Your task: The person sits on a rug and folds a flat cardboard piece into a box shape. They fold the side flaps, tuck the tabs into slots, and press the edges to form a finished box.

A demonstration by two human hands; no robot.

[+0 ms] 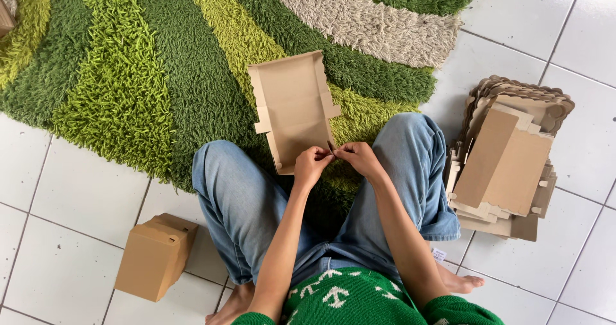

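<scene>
Flat cardboard box blank (292, 107), brown, scallop-edged along the top and left side, held upright-tilted over the green striped shag rug (128, 75), just above the crossed knees; lower right corner pinched between both hands. Partly folded, side flaps standing out at either edge.

Far left, at the picture's edge: a sliver of another brown cardboard piece (5, 18) on the rug. Lower left, on the white tiled floor (64, 196): a finished brown cardboard box (154, 256), closed, lying well apart from the hands, just beside the left knee in light blue jeans (237, 196).

Middle: left hand (311, 166), fingers curled tight and closed on the bottom edge of the blank, thumb and forefinger gripping near the corner. Right hand (359, 158) touching the left, fingers likewise closed, pinching a small tab at that same corner; exact fold under the fingertips too small to make out. Both forearms bare, running down to green sleeves of a patterned sweater (346, 296) with white marks. Bare feet tucked under the legs on the tile.

Right: a loose stack of flat cardboard blanks (507, 158), same brown, same scalloped edges, fanned untidily on the floor just beside the right knee, untouched by either hand.
</scene>
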